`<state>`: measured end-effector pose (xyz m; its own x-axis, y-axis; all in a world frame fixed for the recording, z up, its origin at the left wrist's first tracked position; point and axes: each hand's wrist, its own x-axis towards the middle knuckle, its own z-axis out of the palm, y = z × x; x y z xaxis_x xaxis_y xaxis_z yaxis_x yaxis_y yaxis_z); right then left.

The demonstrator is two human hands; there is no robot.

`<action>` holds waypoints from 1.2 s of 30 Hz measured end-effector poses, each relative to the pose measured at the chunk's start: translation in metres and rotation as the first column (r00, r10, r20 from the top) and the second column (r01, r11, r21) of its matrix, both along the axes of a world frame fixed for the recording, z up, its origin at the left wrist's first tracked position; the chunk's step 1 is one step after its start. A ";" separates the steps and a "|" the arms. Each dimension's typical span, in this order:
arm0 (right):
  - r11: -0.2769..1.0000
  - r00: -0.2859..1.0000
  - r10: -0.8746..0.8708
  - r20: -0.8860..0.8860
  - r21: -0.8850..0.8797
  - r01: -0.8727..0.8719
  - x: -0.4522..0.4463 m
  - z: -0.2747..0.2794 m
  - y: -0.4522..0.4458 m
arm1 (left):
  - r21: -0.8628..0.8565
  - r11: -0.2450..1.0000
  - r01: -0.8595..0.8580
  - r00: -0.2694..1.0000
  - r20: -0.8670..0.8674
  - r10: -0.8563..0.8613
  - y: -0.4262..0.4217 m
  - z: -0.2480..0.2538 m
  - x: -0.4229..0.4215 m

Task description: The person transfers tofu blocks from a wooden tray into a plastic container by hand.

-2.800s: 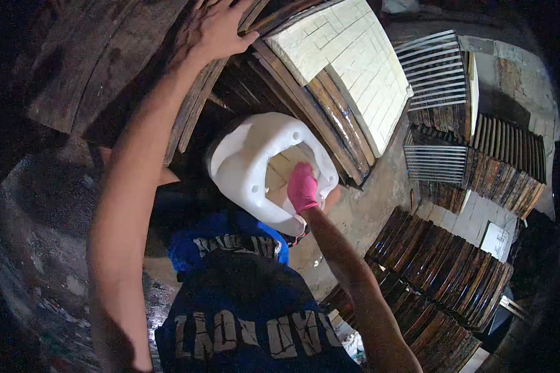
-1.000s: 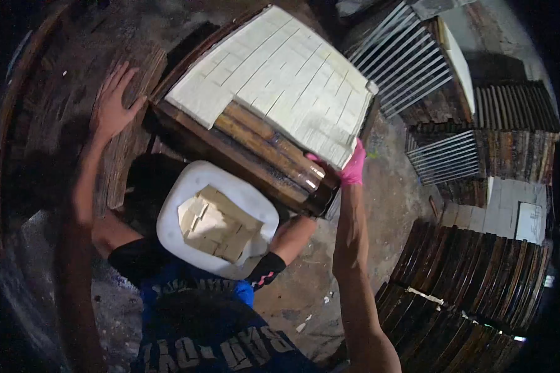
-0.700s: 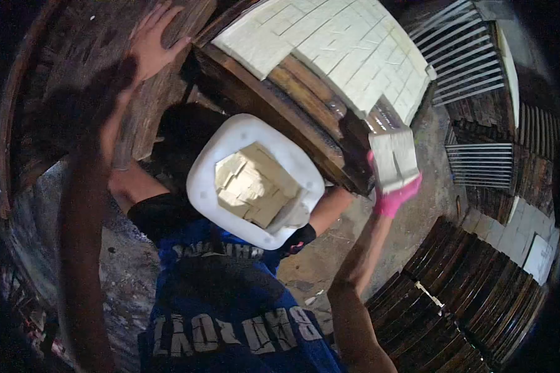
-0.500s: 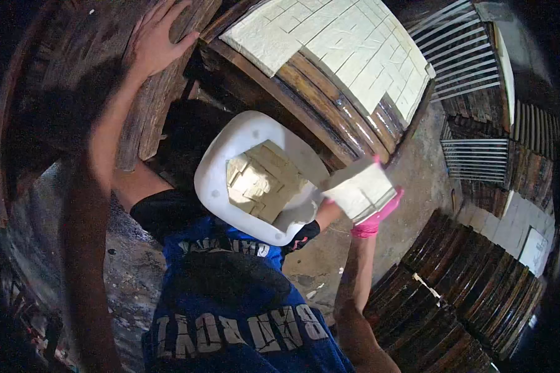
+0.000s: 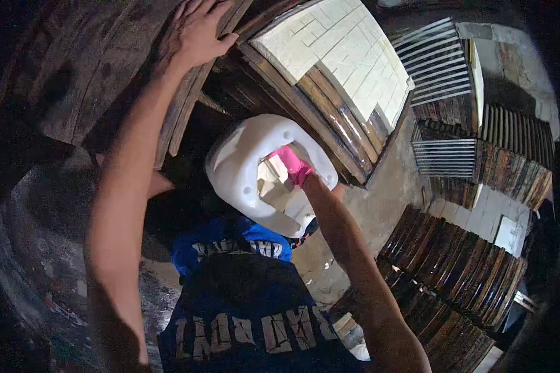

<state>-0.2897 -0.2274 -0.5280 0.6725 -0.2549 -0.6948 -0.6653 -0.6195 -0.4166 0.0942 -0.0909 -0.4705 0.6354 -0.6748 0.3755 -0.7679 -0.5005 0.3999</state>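
My bare left hand (image 5: 199, 31) lies flat on dark wooden boards (image 5: 106, 68) at the upper left, fingers stretched out. My right hand (image 5: 290, 165), in a pink glove, is down inside a white plastic tub (image 5: 227, 168) in front of me. Its fingers are partly hidden, but they appear closed on a pale cream block (image 5: 272, 171). More cream blocks (image 5: 286, 198) lie on the tub's bottom. Beyond the tub, a cream slab (image 5: 342, 43) scored into rectangles covers much of a stack of wooden trays (image 5: 330, 109); wet slats show where part of it is gone.
Dark wet slatted boards (image 5: 454, 261) are stacked at the lower right. Metal racks (image 5: 432, 62) and more wooden stacks (image 5: 513, 168) stand at the right, along a grey floor (image 5: 386, 193).
My right hand has moved left from beyond the tub's rim, where it held cream blocks, down into the tub. My left hand stays on the boards; the view has shifted.
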 end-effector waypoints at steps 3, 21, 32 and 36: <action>0.996 0.996 -0.014 -0.086 -0.087 0.006 0.001 -0.001 0.003 | -0.035 0.999 -0.021 0.986 0.165 0.027 0.001 0.008 0.000; 0.970 0.968 -0.100 -0.228 -0.237 0.044 -0.015 0.000 0.018 | 0.029 0.999 -0.031 0.982 0.185 0.025 -0.002 -0.003 0.008; 0.876 0.982 -0.033 0.188 -0.467 0.118 -0.027 0.027 0.038 | -0.001 0.999 0.035 0.977 0.211 -0.034 0.001 -0.003 0.011; 0.923 0.971 -0.013 0.239 -0.370 0.103 -0.048 -0.008 0.044 | 0.014 0.999 0.039 0.980 0.195 -0.041 0.000 -0.003 0.011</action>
